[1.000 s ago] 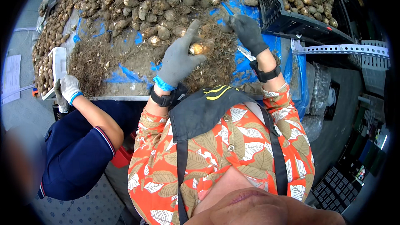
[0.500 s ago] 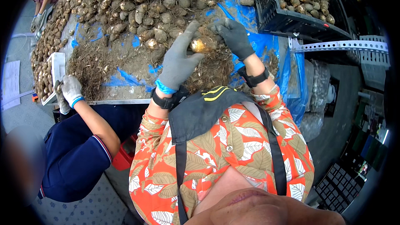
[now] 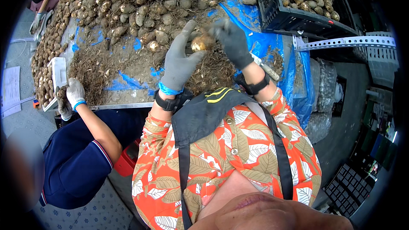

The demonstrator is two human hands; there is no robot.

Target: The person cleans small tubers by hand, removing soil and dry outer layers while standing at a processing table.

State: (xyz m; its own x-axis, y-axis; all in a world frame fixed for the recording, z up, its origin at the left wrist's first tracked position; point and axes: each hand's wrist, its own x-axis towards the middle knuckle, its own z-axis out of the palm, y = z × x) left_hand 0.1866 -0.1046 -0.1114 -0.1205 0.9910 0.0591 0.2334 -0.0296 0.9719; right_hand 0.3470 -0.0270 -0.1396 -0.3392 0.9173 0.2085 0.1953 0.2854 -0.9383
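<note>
A taro corm (image 3: 200,44), pale at its cut end and brown with hairy roots elsewhere, lies between the thumb and fingers of my left hand (image 3: 181,61), which wears a grey glove. My right hand (image 3: 233,44), in a darker glove, is at the rooty side of this corm; motion smears its fingers, so their grip is unclear. Below both hands lies a heap of loose root fibres (image 3: 213,73). By my right wrist, a tool with a pale handle (image 3: 270,71) rests on the table, its other end partly hidden.
Rooty taro corms (image 3: 170,0) pile up across the table's far side. A black crate (image 3: 306,20) of cleaner corms stands at the far right, near a perforated metal bar (image 3: 341,42). To my left, a co-worker's gloved hand (image 3: 76,91) is beside a white container (image 3: 59,74).
My right hand has shifted slightly left and blurred beside the corm. The pale-handled tool now shows by my right wrist. My left hand still holds the corm.
</note>
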